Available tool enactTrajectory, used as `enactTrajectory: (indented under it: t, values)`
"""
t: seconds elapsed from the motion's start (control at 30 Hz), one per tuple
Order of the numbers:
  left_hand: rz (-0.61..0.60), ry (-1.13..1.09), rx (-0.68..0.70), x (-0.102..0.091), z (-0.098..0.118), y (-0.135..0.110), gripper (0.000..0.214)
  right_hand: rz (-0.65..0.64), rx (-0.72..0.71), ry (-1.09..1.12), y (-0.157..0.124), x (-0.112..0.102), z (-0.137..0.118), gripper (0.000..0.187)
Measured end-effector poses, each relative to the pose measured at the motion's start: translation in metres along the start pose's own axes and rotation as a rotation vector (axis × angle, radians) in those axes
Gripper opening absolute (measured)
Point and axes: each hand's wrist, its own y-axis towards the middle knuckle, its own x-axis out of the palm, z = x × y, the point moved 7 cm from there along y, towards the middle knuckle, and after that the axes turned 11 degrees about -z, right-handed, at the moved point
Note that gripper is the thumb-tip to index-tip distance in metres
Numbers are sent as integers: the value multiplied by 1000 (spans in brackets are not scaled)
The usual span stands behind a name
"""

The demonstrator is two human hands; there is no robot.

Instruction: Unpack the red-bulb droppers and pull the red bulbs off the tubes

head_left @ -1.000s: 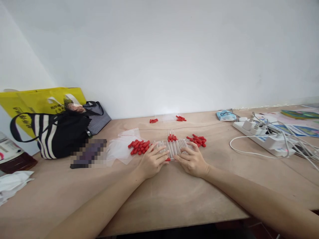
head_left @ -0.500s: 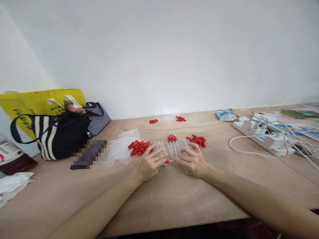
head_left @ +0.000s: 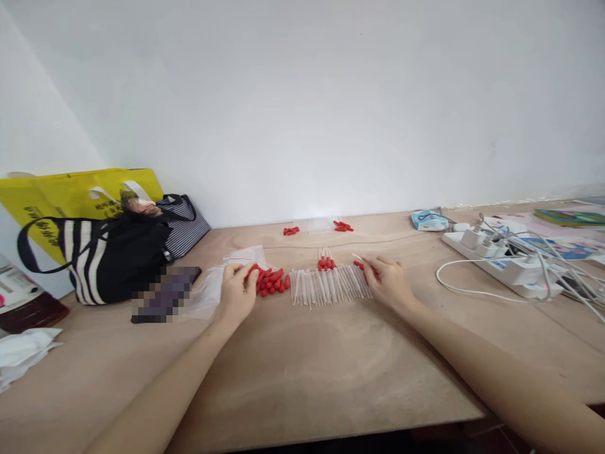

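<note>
My left hand [head_left: 237, 292] is at the left heap of red rubber bulbs [head_left: 271, 284], its thumb and fingers closed on a red bulb [head_left: 254, 268]. On the right, my right hand [head_left: 388, 282] is over the other heap of bulbs, mostly covering it. A thin glass tube [head_left: 358, 257] sticks out past its closed fingertips; whether a bulb sits on that tube is hidden. Between the hands lies a row of clear glass tubes [head_left: 328, 287], side by side. Just behind the row are several droppers [head_left: 325, 260] with red bulbs fitted, tips pointing away.
Clear plastic bags [head_left: 208, 293] lie left of the bulbs. Near the wall are more red bulbs [head_left: 292, 231] and tubes [head_left: 321, 226]. A power strip [head_left: 496, 258] with cables and a blue mask [head_left: 429, 220] are at right. Bags [head_left: 118, 258], a blurred dark object [head_left: 166, 296] and a bottle stand left.
Both hands have left the tube row and moved apart, left hand to the left bulbs, right hand to the right ones. The dropper at the row's front edge is gone from there.
</note>
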Motion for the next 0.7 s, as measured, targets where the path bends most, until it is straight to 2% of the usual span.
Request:
enactTrajectory:
  t: [0.07,0.13,0.23,0.5,0.63,0.7]
  values:
    - [-45,39,-184,1,-26,7,29,-72,5,-45,5,8,-3,30]
    - [-138,75,-311,4,-48,10,30,-116,-16,-108,8,15,-10,30]
    - [-275,73,-392,10,-64,10,35,-158,-46,-190,10,25,-19,27]
    - [-477,0,-458,22,-64,2,43,-236,-117,-292,3,33,-36,21]
    - [-481,-12,-476,19,-66,3,37,-260,-152,-291,-1,35,-42,22]
    - [-444,16,-468,13,-66,5,33,-260,-163,-273,-2,35,-43,23]
